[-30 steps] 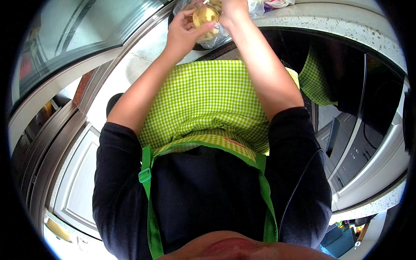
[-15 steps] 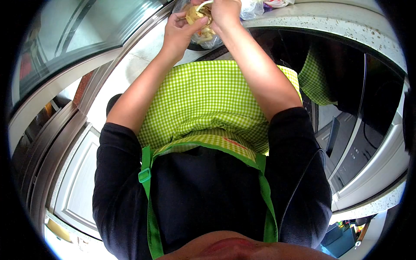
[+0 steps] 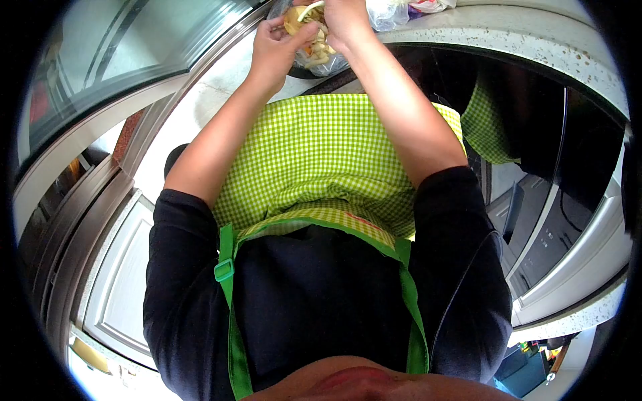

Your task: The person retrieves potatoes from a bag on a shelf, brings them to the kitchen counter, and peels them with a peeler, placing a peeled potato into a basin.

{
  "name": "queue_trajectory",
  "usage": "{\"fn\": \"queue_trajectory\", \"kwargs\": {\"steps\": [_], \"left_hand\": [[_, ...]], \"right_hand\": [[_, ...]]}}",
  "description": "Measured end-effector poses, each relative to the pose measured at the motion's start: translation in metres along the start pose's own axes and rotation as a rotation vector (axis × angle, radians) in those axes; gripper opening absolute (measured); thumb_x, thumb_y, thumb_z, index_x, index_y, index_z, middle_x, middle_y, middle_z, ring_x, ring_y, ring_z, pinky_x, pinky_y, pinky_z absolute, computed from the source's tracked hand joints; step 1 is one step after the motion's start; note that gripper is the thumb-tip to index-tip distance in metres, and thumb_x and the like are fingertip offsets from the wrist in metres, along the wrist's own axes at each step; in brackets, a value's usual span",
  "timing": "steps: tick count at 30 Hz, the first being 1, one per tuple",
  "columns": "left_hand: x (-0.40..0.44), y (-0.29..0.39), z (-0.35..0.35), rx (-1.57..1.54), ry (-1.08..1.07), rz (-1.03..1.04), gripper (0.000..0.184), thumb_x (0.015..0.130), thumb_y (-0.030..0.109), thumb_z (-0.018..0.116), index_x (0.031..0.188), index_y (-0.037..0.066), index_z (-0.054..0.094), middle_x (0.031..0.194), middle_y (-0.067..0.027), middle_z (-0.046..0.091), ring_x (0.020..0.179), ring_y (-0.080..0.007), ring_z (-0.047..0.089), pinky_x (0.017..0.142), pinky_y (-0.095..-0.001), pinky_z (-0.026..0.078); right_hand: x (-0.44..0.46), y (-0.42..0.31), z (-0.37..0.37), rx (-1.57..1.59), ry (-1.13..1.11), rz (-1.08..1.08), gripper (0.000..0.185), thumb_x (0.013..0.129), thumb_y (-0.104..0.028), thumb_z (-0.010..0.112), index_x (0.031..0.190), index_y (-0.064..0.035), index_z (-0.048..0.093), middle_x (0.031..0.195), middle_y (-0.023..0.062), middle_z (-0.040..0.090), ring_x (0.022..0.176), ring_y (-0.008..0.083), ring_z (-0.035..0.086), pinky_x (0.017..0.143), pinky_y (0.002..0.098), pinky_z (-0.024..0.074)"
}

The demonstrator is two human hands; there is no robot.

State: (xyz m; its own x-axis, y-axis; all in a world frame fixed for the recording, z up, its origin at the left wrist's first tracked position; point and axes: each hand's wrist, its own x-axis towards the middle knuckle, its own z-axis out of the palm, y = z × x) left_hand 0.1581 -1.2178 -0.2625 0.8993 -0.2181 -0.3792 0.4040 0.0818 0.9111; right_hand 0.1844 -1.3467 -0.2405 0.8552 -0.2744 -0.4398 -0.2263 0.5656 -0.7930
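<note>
At the top of the head view, my left hand (image 3: 275, 48) is closed around a yellow-brown potato (image 3: 292, 21). My right hand (image 3: 345, 24) grips a white peeler (image 3: 310, 9), whose curved end lies against the potato; the fingers on it are partly cut off by the frame edge. Below both hands, pale peelings (image 3: 317, 52) lie in a bin lined with a clear plastic bag (image 3: 332, 67).
To the right of the bin, plastic bags (image 3: 388, 15) sit by the speckled counter edge (image 3: 508, 25). A glossy black appliance front (image 3: 535, 120) curves along the right. Glass sliding doors (image 3: 134, 47) stand at left. A green checked apron (image 3: 314, 147) covers my lap.
My right hand has shifted slightly left along the potato with the peeler. More of the peelings below shows now. My left hand keeps its hold.
</note>
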Motion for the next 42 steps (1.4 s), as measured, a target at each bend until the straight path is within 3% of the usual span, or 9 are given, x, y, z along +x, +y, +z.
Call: {"fn": "queue_trajectory", "kwargs": {"steps": [10,12,14,18,21,23,28,34,42], "left_hand": [[-0.001,-0.004,0.002,0.104,-0.001,0.159,0.059,0.08,0.013,0.074,0.118,-0.01,0.035,0.109,-0.0185,0.057,0.1,-0.0206,0.06,0.084,-0.0282,0.051],[0.001,-0.005,0.002,0.025,0.006,0.179,0.066,0.072,0.016,0.082,0.112,-0.007,0.035,0.109,-0.0207,0.055,0.099,-0.0204,0.06,0.08,-0.028,0.054],[-0.002,-0.004,0.004,0.051,-0.006,0.177,0.063,0.076,0.015,0.078,0.115,-0.008,0.035,0.11,-0.0202,0.055,0.099,-0.0203,0.06,0.083,-0.0286,0.052],[-0.006,0.002,0.007,0.022,0.009,0.137,0.056,0.08,0.015,0.075,0.116,-0.007,0.038,0.109,-0.0188,0.056,0.098,-0.0193,0.059,0.086,-0.0286,0.05],[0.0,-0.004,0.002,0.068,-0.045,0.106,0.06,0.078,0.021,0.077,0.114,-0.006,0.038,0.107,-0.0176,0.057,0.097,-0.019,0.06,0.081,-0.0274,0.053],[0.003,-0.008,-0.001,0.072,-0.048,0.054,0.052,0.081,0.022,0.073,0.114,-0.005,0.043,0.107,-0.0151,0.058,0.097,-0.018,0.06,0.084,-0.027,0.051],[0.008,-0.005,-0.005,-0.154,-0.218,-0.07,0.044,0.087,0.023,0.065,0.118,-0.004,0.049,0.108,-0.0105,0.06,0.094,-0.0154,0.061,0.086,-0.0265,0.048],[0.004,-0.005,-0.006,0.124,-0.257,0.078,0.047,0.085,0.023,0.068,0.119,-0.004,0.051,0.102,-0.0072,0.062,0.087,-0.0126,0.061,0.079,-0.0252,0.05],[0.004,-0.001,-0.005,0.285,-0.084,-0.001,0.033,0.08,0.026,0.074,0.096,0.001,0.06,0.077,-0.0039,0.063,0.057,-0.0074,0.055,0.052,-0.0207,0.045]], "right_hand": [[-0.009,0.006,0.004,-0.117,0.064,-0.14,0.04,0.093,-0.036,0.057,0.075,-0.0005,0.058,0.064,0.0056,0.06,0.055,0.0136,0.056,0.052,0.0273,0.0447],[-0.006,0.008,0.004,-0.054,0.09,-0.144,0.04,0.093,-0.036,0.056,0.074,-0.001,0.058,0.063,0.0062,0.059,0.055,0.0148,0.056,0.052,0.0282,0.0459],[-0.002,0.01,0.003,0.262,0.093,-0.063,0.043,0.094,-0.037,0.054,0.072,-0.0006,0.056,0.062,0.009,0.059,0.055,0.0192,0.058,0.053,0.0318,0.0488],[0.001,-0.003,-0.002,0.276,0.1,-0.05,0.046,0.094,-0.039,0.053,0.071,0.0005,0.054,0.062,0.0118,0.059,0.056,0.0225,0.059,0.053,0.0351,0.0505],[0.003,-0.015,-0.012,0.392,0.076,0.167,0.046,0.093,-0.039,0.054,0.071,0.0012,0.055,0.063,0.0125,0.059,0.057,0.0225,0.059,0.054,0.0347,0.0503],[0.007,-0.013,-0.016,0.281,-0.154,0.055,0.047,0.092,-0.04,0.055,0.071,0.0014,0.057,0.064,0.0121,0.06,0.057,0.0219,0.059,0.056,0.0335,0.0503],[0.008,-0.007,-0.009,-0.025,-0.109,0.027,0.043,0.091,-0.038,0.058,0.071,0.0007,0.058,0.065,0.0111,0.06,0.057,0.0211,0.06,0.056,0.031,0.0499],[0.01,0.003,-0.009,0.081,-0.075,0.009,0.037,0.092,-0.032,0.059,0.072,-0.0012,0.058,0.065,0.0096,0.06,0.057,0.0201,0.06,0.054,0.0298,0.0488],[0.004,-0.004,-0.004,0.0,-0.073,-0.082,0.036,0.091,-0.03,0.06,0.071,-0.0012,0.058,0.061,0.0068,0.059,0.053,0.0171,0.058,0.051,0.0282,0.0469]]}}
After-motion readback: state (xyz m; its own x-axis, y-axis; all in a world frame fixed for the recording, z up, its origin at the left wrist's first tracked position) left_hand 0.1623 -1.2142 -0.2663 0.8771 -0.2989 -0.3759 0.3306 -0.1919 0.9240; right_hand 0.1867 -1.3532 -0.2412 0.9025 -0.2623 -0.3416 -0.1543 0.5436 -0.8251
